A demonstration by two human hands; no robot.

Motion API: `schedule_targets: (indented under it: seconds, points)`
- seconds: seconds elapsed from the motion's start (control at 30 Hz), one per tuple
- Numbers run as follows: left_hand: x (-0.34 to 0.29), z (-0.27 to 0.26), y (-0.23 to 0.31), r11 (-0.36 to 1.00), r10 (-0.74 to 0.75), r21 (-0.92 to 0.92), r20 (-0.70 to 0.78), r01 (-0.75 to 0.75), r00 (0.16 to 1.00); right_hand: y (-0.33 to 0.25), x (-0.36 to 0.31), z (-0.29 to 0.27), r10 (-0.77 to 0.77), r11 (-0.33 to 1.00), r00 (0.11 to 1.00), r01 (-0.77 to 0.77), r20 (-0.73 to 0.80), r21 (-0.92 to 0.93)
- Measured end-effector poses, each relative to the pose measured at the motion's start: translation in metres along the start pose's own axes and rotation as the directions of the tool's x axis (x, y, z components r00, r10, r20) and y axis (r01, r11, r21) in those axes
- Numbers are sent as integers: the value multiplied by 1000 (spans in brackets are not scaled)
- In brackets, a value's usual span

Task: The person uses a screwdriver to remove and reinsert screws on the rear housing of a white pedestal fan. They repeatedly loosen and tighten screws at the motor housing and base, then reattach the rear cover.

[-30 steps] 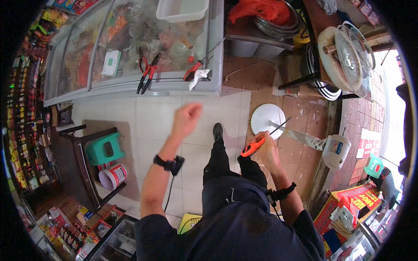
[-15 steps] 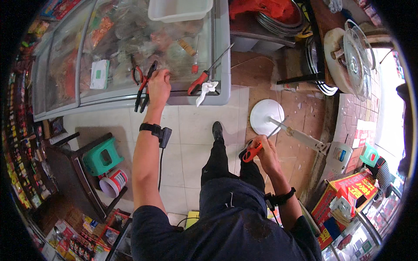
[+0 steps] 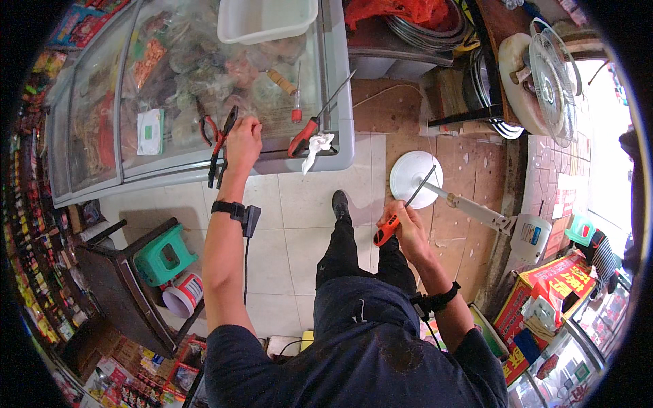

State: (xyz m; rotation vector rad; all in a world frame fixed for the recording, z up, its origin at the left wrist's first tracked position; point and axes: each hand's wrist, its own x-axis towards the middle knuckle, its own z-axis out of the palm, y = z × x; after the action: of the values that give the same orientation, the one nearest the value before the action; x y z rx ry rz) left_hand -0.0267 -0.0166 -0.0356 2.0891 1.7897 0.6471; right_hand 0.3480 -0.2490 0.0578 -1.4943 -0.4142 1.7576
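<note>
My right hand (image 3: 411, 231) is closed around an orange-and-black screwdriver (image 3: 386, 231) in front of my legs. Its thin metal shaft points up and away to the right. My left hand (image 3: 243, 139) has its fingers curled over the near edge of the glass-topped freezer (image 3: 204, 163). Whether anything is inside those fingers is hidden. Right beside it lie black-and-red pliers (image 3: 219, 146), partly covered by the hand, and smaller red-handled pliers (image 3: 207, 128). A red-handled screwdriver (image 3: 303, 136) lies at the freezer's corner next to a crumpled white tissue (image 3: 317, 146).
A slim red-ended screwdriver (image 3: 297, 102), a white-and-green packet (image 3: 150, 131) and a white tub (image 3: 266, 24) are on the freezer. To the right, a white fan base (image 3: 405, 178) and pole stand on the floor. A green stool (image 3: 163, 255) is at left.
My right hand has turned the orange screwdriver, so its shaft shows more fully. The left hand stays by the pliers. The whole view has shifted slightly.
</note>
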Motion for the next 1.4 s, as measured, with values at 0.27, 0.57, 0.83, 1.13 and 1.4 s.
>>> schedule_targets:
  seconds: [0.27,0.57,0.83,1.13,1.4]
  points:
    - [-16,-28,88,938,-48,-326,208,116,977,-21,6,19,-12,991,999,6,-41,-130]
    - [-88,-53,275,793,549,-477,289,-380,784,-49,-22,13,-218,976,964,211,152,58]
    - [-140,-51,373,736,543,-548,126,-398,830,-49,-85,-48,-156,839,965,15,213,544]
    - [-219,-38,481,717,469,-596,29,-361,883,-34,-157,-128,-238,702,865,-161,442,694]
    - [-253,-38,535,720,487,-571,11,-395,873,-30,-190,-167,-299,687,794,-206,530,697]
